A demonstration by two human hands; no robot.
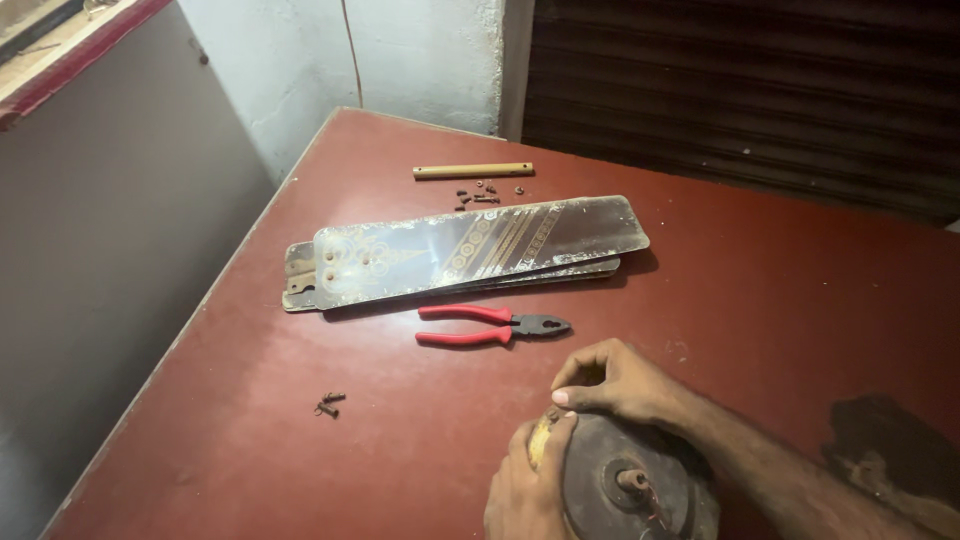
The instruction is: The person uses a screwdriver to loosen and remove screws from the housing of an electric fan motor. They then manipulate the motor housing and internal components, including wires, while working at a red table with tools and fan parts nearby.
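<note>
Both hands grip the round fan motor (630, 490) at six o'clock on the counter (250, 430): left hand (528, 490) clamped on its rim, right hand (615, 382) pinching the twelve o'clock edge. Red-handled pliers (490, 328) lie beyond, lengthwise left-right.

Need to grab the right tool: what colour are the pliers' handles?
Red; the pliers lie on the table near the stacked fan blades, clearest in the head view.

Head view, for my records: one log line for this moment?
left hand: on motor rim | right hand: pinching at rim | pliers: on table
</note>
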